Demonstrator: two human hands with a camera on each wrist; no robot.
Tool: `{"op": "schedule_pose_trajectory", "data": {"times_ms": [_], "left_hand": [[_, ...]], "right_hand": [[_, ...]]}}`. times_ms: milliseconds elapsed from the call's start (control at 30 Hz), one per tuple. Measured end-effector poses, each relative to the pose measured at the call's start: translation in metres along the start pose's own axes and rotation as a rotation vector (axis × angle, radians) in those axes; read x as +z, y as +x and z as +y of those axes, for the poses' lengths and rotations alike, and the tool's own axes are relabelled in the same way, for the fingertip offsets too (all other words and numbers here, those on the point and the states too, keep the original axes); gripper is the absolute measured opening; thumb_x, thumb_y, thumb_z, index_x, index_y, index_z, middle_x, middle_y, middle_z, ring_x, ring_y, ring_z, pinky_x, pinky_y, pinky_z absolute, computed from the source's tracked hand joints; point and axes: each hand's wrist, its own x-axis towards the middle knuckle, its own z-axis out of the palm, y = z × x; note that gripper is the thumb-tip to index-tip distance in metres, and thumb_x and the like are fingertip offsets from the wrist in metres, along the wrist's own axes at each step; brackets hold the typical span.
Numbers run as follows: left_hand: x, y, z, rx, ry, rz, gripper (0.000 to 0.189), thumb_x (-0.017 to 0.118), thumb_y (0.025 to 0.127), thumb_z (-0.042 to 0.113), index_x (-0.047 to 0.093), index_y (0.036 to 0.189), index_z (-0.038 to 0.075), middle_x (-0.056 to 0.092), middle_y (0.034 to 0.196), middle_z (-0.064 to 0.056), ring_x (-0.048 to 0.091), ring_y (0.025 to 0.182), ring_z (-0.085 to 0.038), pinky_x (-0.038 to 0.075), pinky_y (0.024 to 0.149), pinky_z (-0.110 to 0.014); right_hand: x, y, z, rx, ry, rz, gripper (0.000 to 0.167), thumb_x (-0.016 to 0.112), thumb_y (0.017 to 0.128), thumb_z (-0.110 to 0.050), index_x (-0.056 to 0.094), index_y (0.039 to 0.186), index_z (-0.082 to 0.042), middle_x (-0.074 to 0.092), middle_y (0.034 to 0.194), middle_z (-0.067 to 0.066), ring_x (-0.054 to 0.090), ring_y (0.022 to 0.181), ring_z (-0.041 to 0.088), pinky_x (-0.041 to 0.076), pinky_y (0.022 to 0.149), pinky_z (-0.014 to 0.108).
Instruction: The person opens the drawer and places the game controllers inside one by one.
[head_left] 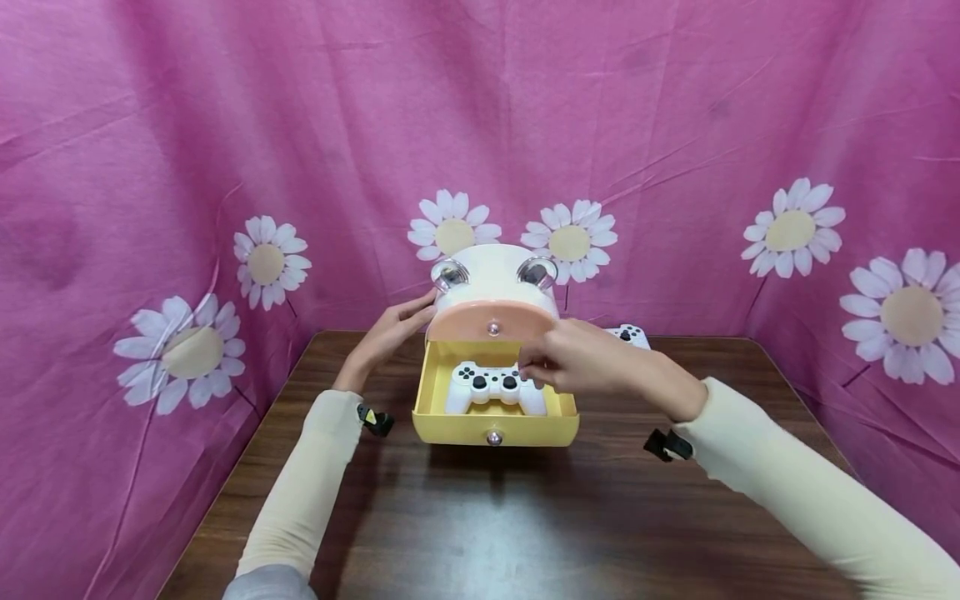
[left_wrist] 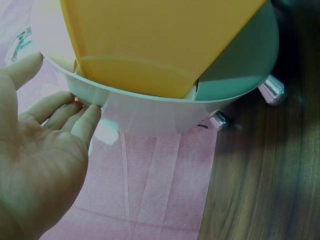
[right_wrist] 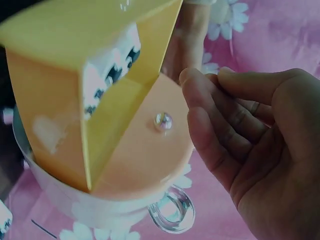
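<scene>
A small white cabinet (head_left: 487, 275) with two shiny round eyes has a peach upper drawer front (head_left: 465, 323) and a yellow lower drawer (head_left: 450, 429) pulled out. Inside the yellow drawer lies a white game controller (head_left: 491, 385) with black sticks. My left hand (head_left: 393, 329) rests its fingertips on the cabinet's left side, fingers fairly straight, as the left wrist view shows. Over the drawer's right part hovers my right hand (head_left: 577, 357). In the right wrist view its fingers (right_wrist: 212, 145) are loosely bent and hold nothing, apart from the silver upper knob (right_wrist: 163, 121).
Behind the right forearm, a second white controller (head_left: 632, 335) lies on the dark wooden table (head_left: 495, 525). A pink curtain (head_left: 360, 125) with daisies surrounds the table's back and sides. The yellow drawer carries a silver knob (head_left: 494, 437) at its front.
</scene>
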Motion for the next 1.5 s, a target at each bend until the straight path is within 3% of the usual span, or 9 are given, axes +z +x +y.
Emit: {"op": "schedule_pose_trajectory", "data": {"times_ms": [200,433,567,767,933,1067,1333,1500], "left_hand": [[0.000,-0.001,0.001,-0.004,0.007,0.006,0.064,0.062,0.108,0.046,0.045,0.163,0.020,0.042,0.170,0.006,0.032,0.161,-0.018,0.031,0.132,-0.046],[0.001,-0.001,0.000,-0.003,0.002,0.007,0.063,0.062,0.108,0.045,0.045,0.163,0.020,0.042,0.170,0.006,0.032,0.160,-0.019,0.031,0.132,-0.048],[0.002,0.000,-0.001,-0.001,0.005,0.011,0.062,0.062,0.108,0.044,0.046,0.163,0.020,0.043,0.169,0.006,0.033,0.160,-0.019,0.033,0.131,-0.047],[0.002,0.000,-0.002,0.000,0.011,0.012,0.062,0.062,0.108,0.045,0.046,0.163,0.021,0.043,0.170,0.005,0.033,0.160,-0.019,0.033,0.131,-0.047],[0.002,0.000,-0.001,-0.004,0.008,0.008,0.063,0.062,0.107,0.047,0.046,0.163,0.022,0.043,0.170,0.006,0.032,0.161,-0.020,0.031,0.132,-0.049],[0.002,0.001,-0.002,-0.013,0.006,0.007,0.063,0.063,0.107,0.048,0.047,0.163,0.024,0.043,0.170,0.006,0.032,0.161,-0.020,0.031,0.132,-0.050],[0.001,0.002,-0.004,-0.016,0.001,0.003,0.062,0.063,0.107,0.046,0.046,0.163,0.023,0.043,0.170,0.007,0.031,0.161,-0.019,0.030,0.132,-0.049],[0.001,0.002,-0.004,-0.012,0.007,0.003,0.063,0.063,0.107,0.048,0.047,0.162,0.024,0.043,0.169,0.007,0.031,0.161,-0.019,0.029,0.133,-0.050]], "right_hand": [[0.023,-0.024,-0.009,-0.008,-0.039,0.081,0.016,0.075,0.101,-0.020,0.073,0.086,-0.026,0.058,0.068,-0.021,0.046,0.059,-0.007,0.045,0.058,0.019],[0.050,-0.041,-0.024,0.028,0.007,0.197,0.014,0.075,0.101,-0.025,0.076,0.087,-0.023,0.051,0.064,-0.022,0.040,0.057,-0.008,0.041,0.056,0.017],[0.068,-0.046,-0.031,0.046,0.050,0.274,0.014,0.076,0.099,-0.020,0.075,0.085,-0.021,0.057,0.064,-0.020,0.042,0.057,-0.010,0.042,0.054,0.015],[0.099,-0.047,-0.042,0.128,0.141,0.362,0.014,0.077,0.099,-0.017,0.076,0.086,-0.020,0.064,0.066,-0.019,0.046,0.057,-0.011,0.045,0.054,0.013],[0.124,-0.046,-0.048,0.217,0.212,0.403,0.024,0.075,0.101,-0.021,0.073,0.078,-0.022,0.063,0.061,-0.019,0.048,0.053,-0.014,0.045,0.053,0.013],[0.141,-0.044,-0.050,0.268,0.196,0.404,0.028,0.074,0.103,-0.025,0.071,0.075,-0.024,0.059,0.057,-0.024,0.046,0.053,-0.017,0.049,0.058,0.016],[0.163,-0.034,-0.052,0.401,0.185,0.436,0.020,0.073,0.103,-0.036,0.082,0.092,-0.022,0.058,0.054,-0.027,0.047,0.052,-0.016,0.053,0.061,0.021],[0.169,-0.027,-0.052,0.438,0.149,0.477,0.024,0.073,0.102,-0.038,0.078,0.082,-0.027,0.052,0.049,-0.028,0.044,0.049,-0.016,0.050,0.059,0.020]]}}
